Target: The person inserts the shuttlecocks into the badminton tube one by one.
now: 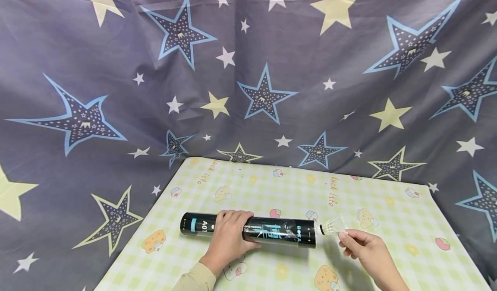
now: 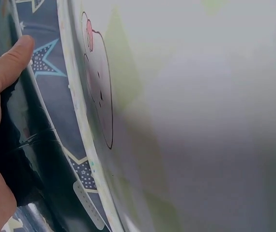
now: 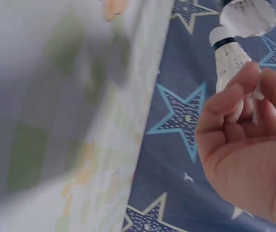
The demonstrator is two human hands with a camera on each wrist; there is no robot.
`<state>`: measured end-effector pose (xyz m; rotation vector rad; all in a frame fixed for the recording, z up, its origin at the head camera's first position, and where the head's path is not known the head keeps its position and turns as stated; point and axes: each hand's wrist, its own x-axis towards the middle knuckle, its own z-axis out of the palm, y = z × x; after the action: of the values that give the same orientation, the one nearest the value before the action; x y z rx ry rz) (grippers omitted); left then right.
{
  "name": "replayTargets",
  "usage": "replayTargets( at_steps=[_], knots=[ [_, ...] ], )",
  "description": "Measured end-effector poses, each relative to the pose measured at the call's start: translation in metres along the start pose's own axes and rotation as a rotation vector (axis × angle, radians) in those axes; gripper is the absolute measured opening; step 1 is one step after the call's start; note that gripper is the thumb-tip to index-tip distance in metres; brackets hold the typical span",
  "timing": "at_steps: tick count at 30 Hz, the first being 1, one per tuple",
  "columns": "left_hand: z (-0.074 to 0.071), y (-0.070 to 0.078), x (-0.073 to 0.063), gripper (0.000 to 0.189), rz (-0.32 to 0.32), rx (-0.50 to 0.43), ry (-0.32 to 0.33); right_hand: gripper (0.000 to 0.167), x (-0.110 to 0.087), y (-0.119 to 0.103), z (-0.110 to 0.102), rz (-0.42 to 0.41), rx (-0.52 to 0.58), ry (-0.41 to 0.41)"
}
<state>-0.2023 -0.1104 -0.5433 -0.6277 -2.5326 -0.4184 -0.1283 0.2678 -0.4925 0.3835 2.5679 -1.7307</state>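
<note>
My left hand (image 1: pixel 231 235) grips a black shuttlecock tube (image 1: pixel 279 231) around its left-middle part, the tube lying roughly sideways over the table. In the left wrist view, the left thumb (image 2: pixel 17 60) lies along the glossy dark tube (image 2: pixel 36 159). Just off the tube's right end, my right hand (image 1: pixel 366 250) pinches a white shuttlecock (image 1: pixel 333 226) by its feather rim, cork toward the tube. From the right wrist, this shuttlecock (image 3: pixel 229 55) shows a dark band below its cork. Close to that cork, white feathers (image 3: pixel 248 18) show at the tube's mouth.
Beneath is a table with a green-and-white checked cloth (image 1: pixel 256 191) printed with cartoon figures. A dark curtain (image 1: pixel 264 45) with stars hangs behind it and at both sides. The table's far edge runs along the curtain.
</note>
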Motion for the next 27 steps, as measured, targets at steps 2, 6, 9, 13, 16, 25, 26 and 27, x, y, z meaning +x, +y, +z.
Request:
replayTargets(
  at_steps=[2, 6, 9, 13, 16, 25, 26, 27],
  knots=[
    [0.001, 0.0, 0.0, 0.092, 0.0, -0.007, -0.006, 0.03, -0.006, -0.002, 0.002, -0.015, -0.024, 0.053],
    [0.001, 0.002, 0.001, 0.092, -0.002, -0.014, -0.018, 0.032, -0.015, -0.006, 0.006, -0.009, -0.008, 0.104],
    [-0.001, 0.002, 0.002, 0.092, -0.011, -0.003, -0.023, 0.03, -0.019, -0.009, 0.019, -0.035, 0.048, 0.091],
    [-0.001, 0.001, 0.001, 0.092, -0.022, -0.004, -0.031, 0.021, -0.021, -0.008, 0.048, -0.104, 0.123, 0.035],
    [-0.002, 0.0, -0.001, 0.092, -0.029, -0.015, -0.026, 0.021, -0.022, -0.009, 0.064, -0.133, 0.165, 0.009],
    [-0.003, 0.0, 0.0, 0.091, -0.029, -0.021, -0.016, 0.027, -0.026, -0.009, 0.078, -0.036, 0.125, 0.04],
    [-0.003, 0.001, 0.0, 0.091, -0.026, -0.019, -0.018, 0.028, -0.026, -0.009, 0.079, -0.006, 0.142, 0.037],
    [-0.003, 0.001, 0.001, 0.091, -0.023, -0.016, -0.02, 0.031, -0.027, -0.009, 0.081, 0.025, 0.163, 0.033]
  ],
)
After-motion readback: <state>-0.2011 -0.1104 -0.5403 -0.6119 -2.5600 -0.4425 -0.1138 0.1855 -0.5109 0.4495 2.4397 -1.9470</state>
